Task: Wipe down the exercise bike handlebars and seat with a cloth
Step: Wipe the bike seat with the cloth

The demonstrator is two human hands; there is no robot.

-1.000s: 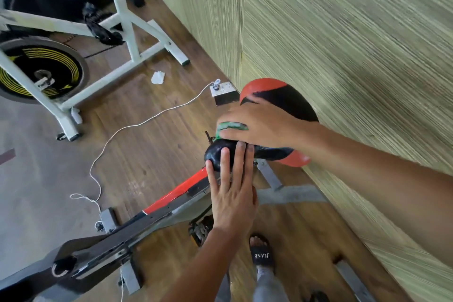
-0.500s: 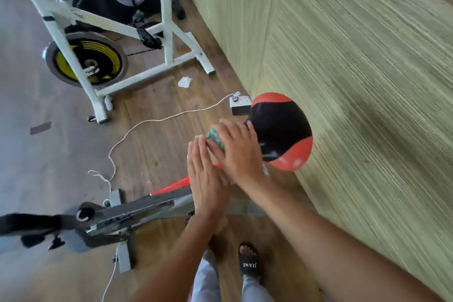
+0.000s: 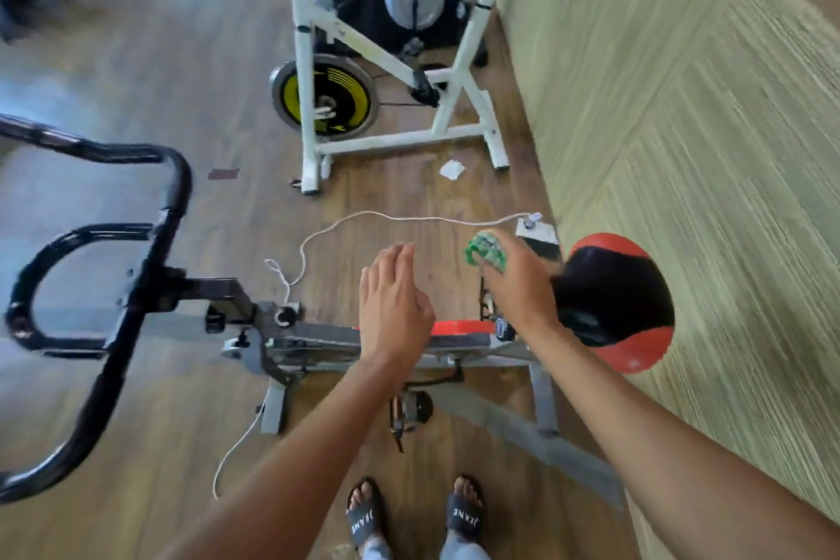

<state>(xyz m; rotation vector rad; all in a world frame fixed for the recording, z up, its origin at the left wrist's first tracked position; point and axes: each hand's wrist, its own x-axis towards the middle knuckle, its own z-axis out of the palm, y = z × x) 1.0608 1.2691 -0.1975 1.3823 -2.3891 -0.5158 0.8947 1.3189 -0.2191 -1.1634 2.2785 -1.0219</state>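
Observation:
The bike's black and red seat (image 3: pixel 622 300) sits at the right, close to the wall. My right hand (image 3: pixel 518 286) hovers just left of the seat, shut on a bunched green and white cloth (image 3: pixel 485 252) that sticks out past my fingers. My left hand (image 3: pixel 393 305) floats flat and empty over the grey and red frame (image 3: pixel 318 336), fingers together, touching nothing. The black handlebars (image 3: pixel 104 250) loop at the far left, blurred, well away from both hands.
A white exercise bike (image 3: pixel 386 73) with a yellow flywheel stands ahead by the wall. A white cord (image 3: pixel 363 218) runs over the wooden floor to a small box (image 3: pixel 536 232). A crumpled paper scrap (image 3: pixel 452 169) lies near it. My sandalled feet (image 3: pixel 413 514) are below.
Both hands have come off the seat and moved left. The view has swung left and up, bringing the handlebars and the whole white bike into sight.

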